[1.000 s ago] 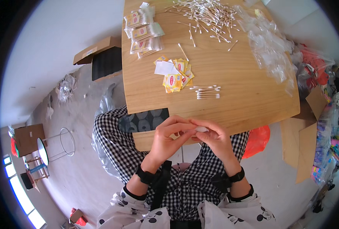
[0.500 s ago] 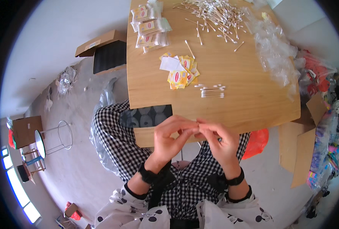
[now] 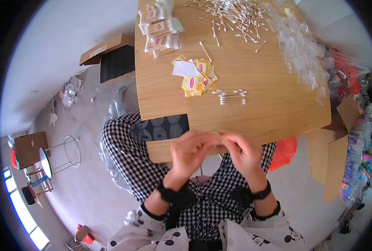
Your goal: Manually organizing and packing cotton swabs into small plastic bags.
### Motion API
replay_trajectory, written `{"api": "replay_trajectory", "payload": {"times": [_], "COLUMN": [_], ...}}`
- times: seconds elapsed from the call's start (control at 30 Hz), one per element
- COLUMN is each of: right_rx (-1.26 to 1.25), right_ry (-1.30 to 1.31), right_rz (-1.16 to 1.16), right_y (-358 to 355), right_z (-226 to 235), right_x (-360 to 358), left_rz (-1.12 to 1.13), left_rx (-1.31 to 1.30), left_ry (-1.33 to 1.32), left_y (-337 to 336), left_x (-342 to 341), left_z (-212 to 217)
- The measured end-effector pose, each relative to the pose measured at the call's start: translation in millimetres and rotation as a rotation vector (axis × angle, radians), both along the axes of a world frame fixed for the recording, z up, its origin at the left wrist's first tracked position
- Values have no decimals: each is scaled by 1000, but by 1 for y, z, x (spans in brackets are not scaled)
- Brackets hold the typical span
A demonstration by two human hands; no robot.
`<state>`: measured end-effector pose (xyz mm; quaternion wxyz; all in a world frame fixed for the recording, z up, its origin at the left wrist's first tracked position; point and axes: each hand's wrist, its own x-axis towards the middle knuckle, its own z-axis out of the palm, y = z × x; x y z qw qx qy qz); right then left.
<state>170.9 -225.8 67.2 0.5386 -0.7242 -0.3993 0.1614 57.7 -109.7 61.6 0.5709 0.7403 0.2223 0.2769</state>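
Note:
My left hand [image 3: 189,152] and my right hand [image 3: 246,154] meet fingertip to fingertip over the table's near edge. Both are closed in a pinch; whatever lies between the fingers is too small and hidden to make out. Just beyond them a short row of cotton swabs [image 3: 232,99] lies side by side on the wooden table [image 3: 269,88]. To its left is a loose stack of yellow printed cards [image 3: 193,85] with one white card [image 3: 184,68] face-up on top. A single cotton swab [image 3: 205,51] rests above the stack.
A big heap of cotton swabs [image 3: 242,14] covers the far middle. Filled clear packets [image 3: 158,28] are piled at the far left. Crumpled clear plastic bags [image 3: 299,52] line the right edge. Beside the table stand an open carton [image 3: 334,167] and a red bag [image 3: 284,152].
The fingers have shifted slightly, the left ones stretching flatter toward the right hand. Both hands stay together at the same place. The view has moved a little; the things on the table lie unchanged.

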Motion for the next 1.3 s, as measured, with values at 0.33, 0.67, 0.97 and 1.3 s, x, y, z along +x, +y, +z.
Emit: {"api": "replay_trajectory", "payload": {"times": [0.33, 0.67, 0.97, 1.3], "right_rx": [47, 75, 64, 29], "right_ry": [629, 592, 416, 374], "right_rz": [52, 23, -2, 22], "right_y": [-9, -5, 0, -3], "right_z": [-8, -10, -8, -10], "right_x": [2, 3, 3, 5], "left_rz": [-67, -77, -57, -42], "left_rx": [-327, -139, -4, -20], "left_ry": [72, 54, 49, 119], "left_y": [2, 8, 9, 3], "left_x": [-3, 4, 3, 3], "left_z": [-5, -3, 0, 0]}}
